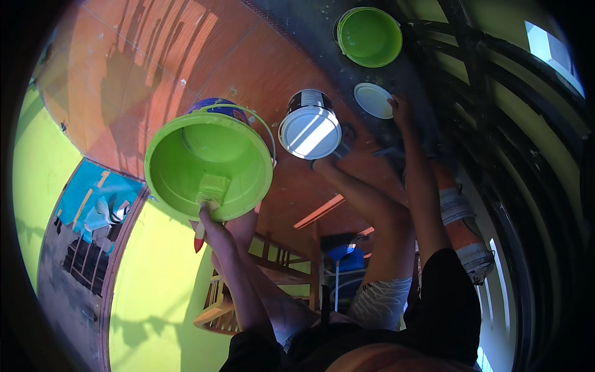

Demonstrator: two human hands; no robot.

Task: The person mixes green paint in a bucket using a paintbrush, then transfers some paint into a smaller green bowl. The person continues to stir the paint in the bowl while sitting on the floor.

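My left hand (pixel 215 230) is closed around the handle of a paintbrush (pixel 212 189), whose red handle end sticks out below the fist. The bristles, coated in light green, lie inside a large bucket (pixel 170 146) smeared light green within. A wire handle rises at the bucket's right side. Over to the right, my right hand (pixel 401 111) grips the edge of a round white lid (pixel 372 100). Between the two hands stands a paint can (pixel 310 130) with a pale round top, near my foot.
Another bucket (pixel 370 38), green inside, stands at the far right on dark ground. Dark curved bars (pixel 489 80) line the right side. A wooden chair (pixel 223 310) is behind my left leg, beside a yellow-green wall (pixel 155 279). The floor (pixel 248 56) is reddish tile.
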